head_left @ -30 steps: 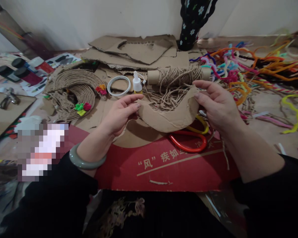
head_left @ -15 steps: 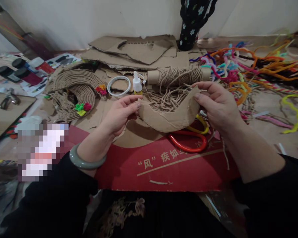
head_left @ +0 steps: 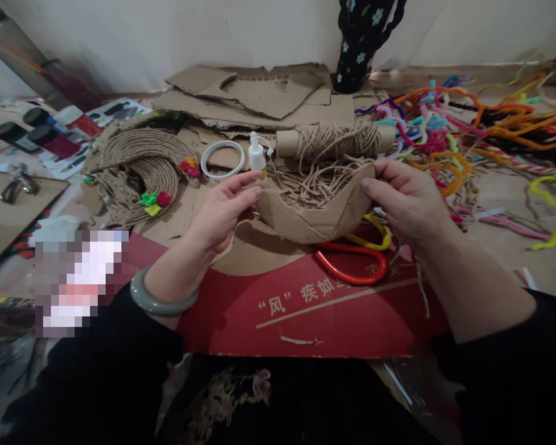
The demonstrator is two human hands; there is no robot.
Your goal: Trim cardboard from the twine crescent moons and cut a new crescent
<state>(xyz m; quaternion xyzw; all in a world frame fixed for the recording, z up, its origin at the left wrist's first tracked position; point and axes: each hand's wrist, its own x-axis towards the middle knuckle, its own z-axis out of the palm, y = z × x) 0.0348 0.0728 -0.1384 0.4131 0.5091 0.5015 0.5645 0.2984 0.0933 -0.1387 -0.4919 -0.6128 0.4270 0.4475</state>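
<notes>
A curved, crescent-like piece of cardboard [head_left: 312,224] is held up between my two hands, its ends pointing upward. My left hand [head_left: 229,207] pinches the left end between thumb and fingers. At the other end, my right hand [head_left: 401,191] grips the tip the same way. Loose jute twine [head_left: 322,182] lies tangled just behind the piece. Partly under it are scissors with red and yellow handles [head_left: 352,266], their blades hidden. A small white-capped glue bottle [head_left: 256,156] stands beyond my left fingertips.
A red cardboard sheet [head_left: 241,315] lies in front of me. To the left sits a twine-covered curved form [head_left: 152,167] with pompoms, near a white tape ring [head_left: 223,159]. Behind are a twine roll [head_left: 336,141] and stacked cardboard [head_left: 259,102]; colourful pipe cleaners [head_left: 482,136] spread right.
The cardboard piece has tilted slightly, its lower edge rising a little. Both hands keep their hold at its ends; the things around it stay in place.
</notes>
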